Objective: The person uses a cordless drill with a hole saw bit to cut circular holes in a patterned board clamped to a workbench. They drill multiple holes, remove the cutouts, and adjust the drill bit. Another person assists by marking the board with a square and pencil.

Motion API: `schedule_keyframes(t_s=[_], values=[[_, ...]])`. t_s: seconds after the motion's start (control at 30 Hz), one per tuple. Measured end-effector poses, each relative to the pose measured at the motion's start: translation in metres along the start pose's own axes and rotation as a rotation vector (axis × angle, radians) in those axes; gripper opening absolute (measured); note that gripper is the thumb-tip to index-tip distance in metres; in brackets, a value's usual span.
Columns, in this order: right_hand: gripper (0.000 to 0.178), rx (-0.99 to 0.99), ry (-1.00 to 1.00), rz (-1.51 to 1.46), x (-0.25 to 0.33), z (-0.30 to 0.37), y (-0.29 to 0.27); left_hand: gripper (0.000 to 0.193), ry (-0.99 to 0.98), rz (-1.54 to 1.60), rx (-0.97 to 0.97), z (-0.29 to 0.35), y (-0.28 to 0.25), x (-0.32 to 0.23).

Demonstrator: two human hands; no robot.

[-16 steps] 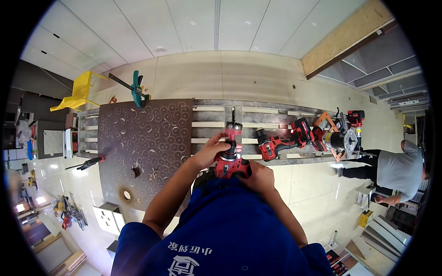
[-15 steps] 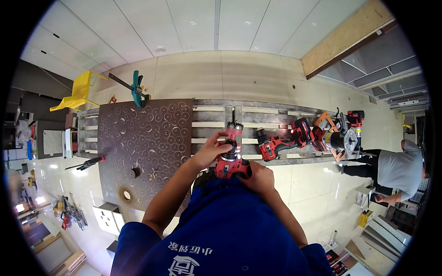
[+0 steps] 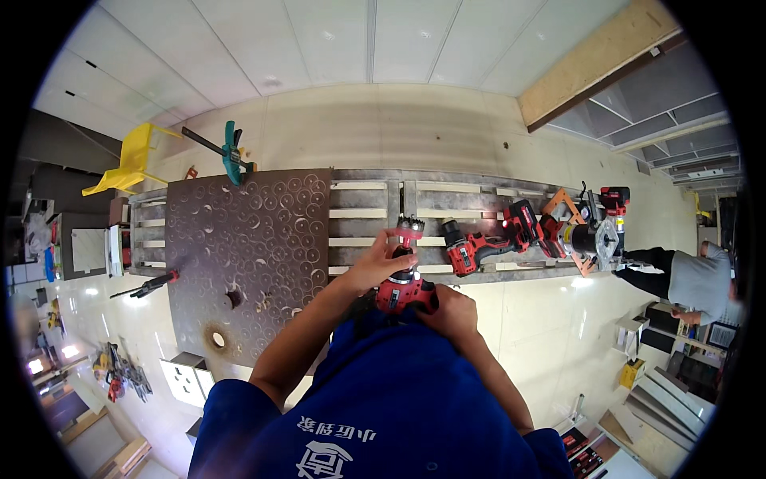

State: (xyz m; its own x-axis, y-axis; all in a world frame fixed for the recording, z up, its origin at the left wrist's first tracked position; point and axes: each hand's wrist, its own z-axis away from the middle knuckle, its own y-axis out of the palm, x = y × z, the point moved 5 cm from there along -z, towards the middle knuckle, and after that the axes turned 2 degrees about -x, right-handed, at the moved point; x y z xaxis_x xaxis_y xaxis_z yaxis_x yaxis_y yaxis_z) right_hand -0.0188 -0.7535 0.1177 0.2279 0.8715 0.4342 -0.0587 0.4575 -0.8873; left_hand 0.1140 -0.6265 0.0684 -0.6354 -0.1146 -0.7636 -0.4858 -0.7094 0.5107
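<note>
Close to my body I hold a red and black cordless drill [image 3: 394,298], its nose pointing away from me. A red hole saw [image 3: 410,230] with a dark toothed rim is fitted at its front. My left hand [image 3: 372,267] is closed round the black chuck, thumb across it and a fingertip near the base of the hole saw. My right hand [image 3: 453,313] wraps the drill's handle; its fingers are partly hidden. To the right, a second red and black drill [image 3: 477,254] lies on the slatted metal bench [image 3: 363,227].
A brown board [image 3: 263,207] marked with many circles covers the bench's left part, held by a green clamp [image 3: 231,156] and a red-handled clamp [image 3: 163,279]. A router [image 3: 594,243] and other power tools sit at the right end. Beyond them stands another person [image 3: 694,283].
My left hand has shifted slightly, its thumb now reaching further across the chuck. The drill stays in nearly the same place. The other person's arm has moved, and the view has shifted a little.
</note>
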Motion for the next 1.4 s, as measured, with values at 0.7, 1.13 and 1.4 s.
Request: schedule_keyframes(t_s=[0.7,1.13,1.4], values=[[0.043,-0.060,-0.068,-0.031,-0.026,-0.010,-0.004,0.023,-0.055,0.243,-0.104,-0.024,0.012,0.012],[0.041,0.014,-0.128,-0.092,-0.035,-0.018,-0.010,0.027,-0.104,0.296,-0.131,-0.025,0.017,0.002],[0.042,0.042,-0.135,-0.079,-0.040,-0.013,-0.006,0.028,-0.022,-0.189,-0.214,-0.038,-0.016,-0.020]])
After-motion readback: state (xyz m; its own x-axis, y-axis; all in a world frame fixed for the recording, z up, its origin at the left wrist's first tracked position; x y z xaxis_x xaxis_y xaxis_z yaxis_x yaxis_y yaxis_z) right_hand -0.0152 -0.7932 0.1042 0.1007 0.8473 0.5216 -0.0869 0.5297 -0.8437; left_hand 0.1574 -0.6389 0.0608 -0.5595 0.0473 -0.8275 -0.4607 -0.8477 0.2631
